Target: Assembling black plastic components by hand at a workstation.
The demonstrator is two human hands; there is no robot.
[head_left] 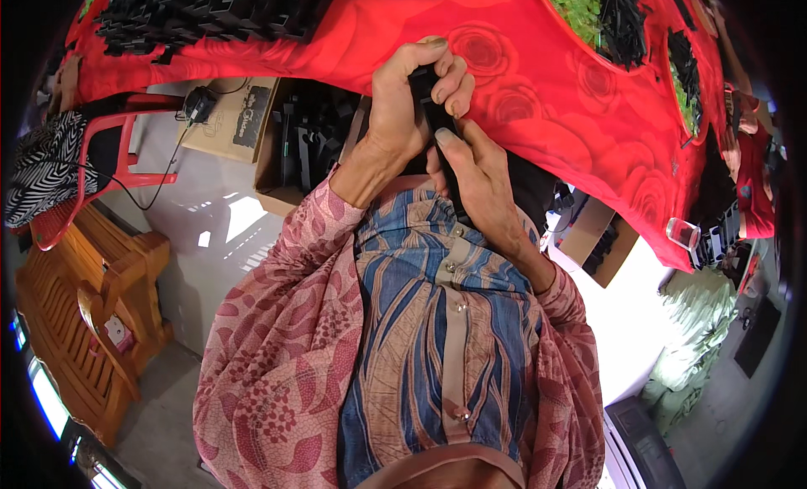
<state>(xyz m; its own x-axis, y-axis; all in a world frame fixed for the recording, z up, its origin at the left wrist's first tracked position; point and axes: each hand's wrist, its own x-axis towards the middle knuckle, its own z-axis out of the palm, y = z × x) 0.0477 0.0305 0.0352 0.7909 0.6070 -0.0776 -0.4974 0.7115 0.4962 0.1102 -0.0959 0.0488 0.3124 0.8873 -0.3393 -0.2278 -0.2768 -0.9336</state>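
Our left hand [416,98] and right hand [479,169] grip a black strip [435,115], partly hidden, by the desk [555,127]. From it we see black parts [210,14] at ten o'clock, green pieces [577,10] at two, a box [273,203] at eight.

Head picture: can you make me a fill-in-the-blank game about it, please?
1. The left hand and right hand both hold a long piece coloured ____.
2. The rose-patterned tablecloth is mainly ____.
3. The hand higher in the picture is the ____ one.
4. The slatted seat looks made of ____.

Missing words: black; red; left; wood.
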